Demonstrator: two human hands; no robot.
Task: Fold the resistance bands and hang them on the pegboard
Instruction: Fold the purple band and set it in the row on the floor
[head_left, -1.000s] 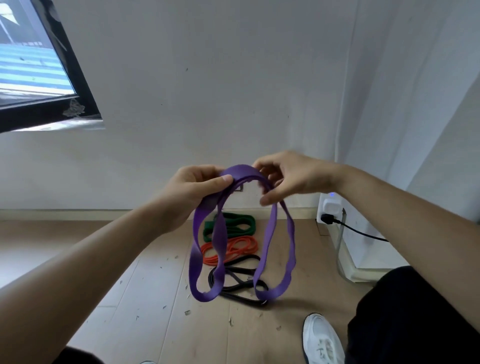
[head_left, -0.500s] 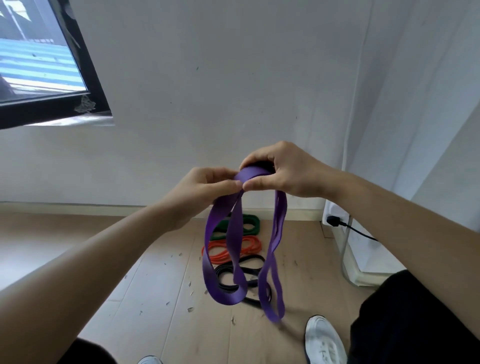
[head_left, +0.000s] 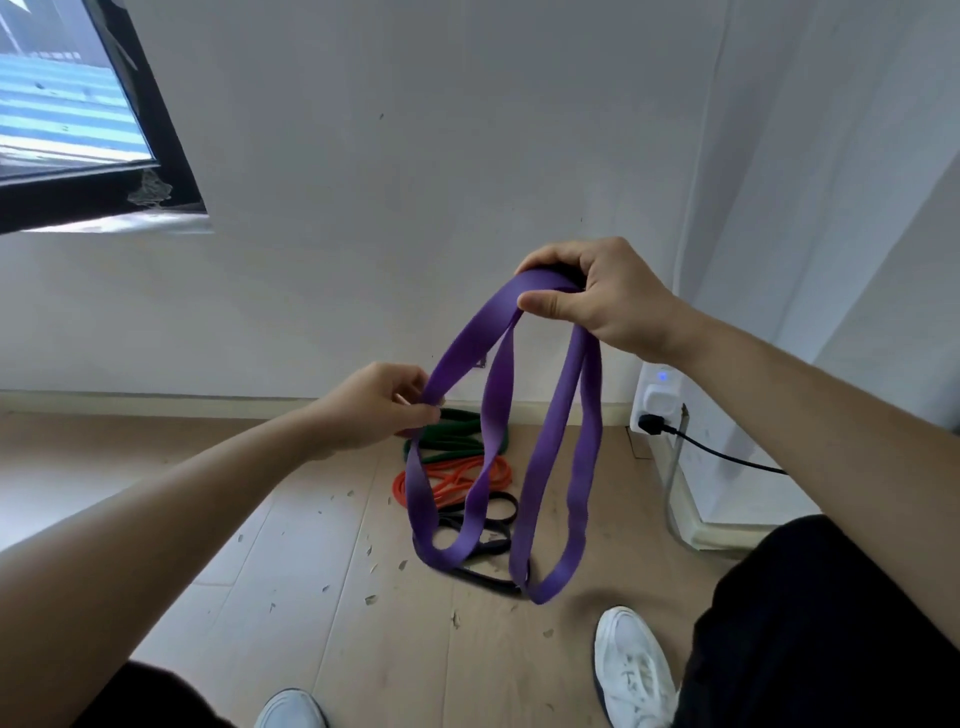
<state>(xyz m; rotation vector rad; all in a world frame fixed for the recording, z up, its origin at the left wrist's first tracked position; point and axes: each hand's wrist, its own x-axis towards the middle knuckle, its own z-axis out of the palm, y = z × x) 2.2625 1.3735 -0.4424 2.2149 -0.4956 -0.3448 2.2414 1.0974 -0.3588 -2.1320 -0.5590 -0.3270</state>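
Observation:
A purple resistance band (head_left: 576, 467) hangs in two long loops in front of me. My right hand (head_left: 597, 301) grips its gathered top, thumb pressed over the strands. Lower and to the left, my left hand (head_left: 379, 405) pinches one strand and holds it out sideways. On the floor behind the loops lie a green band (head_left: 452, 431), an orange band (head_left: 452, 480) and a black band (head_left: 493, 519), bunched together near the wall. No pegboard is in view.
A white wall runs ahead, with a dark-framed window (head_left: 104, 156) at upper left. A white charger with a black cable (head_left: 675, 431) sits at a white unit on the right. Wood floor with small debris; my white shoes (head_left: 634, 670) below.
My hands, close together at the band's top before, have parted: the right rose with the gathered top, the left dropped and drew one strand out to the left. The loops hang wider.

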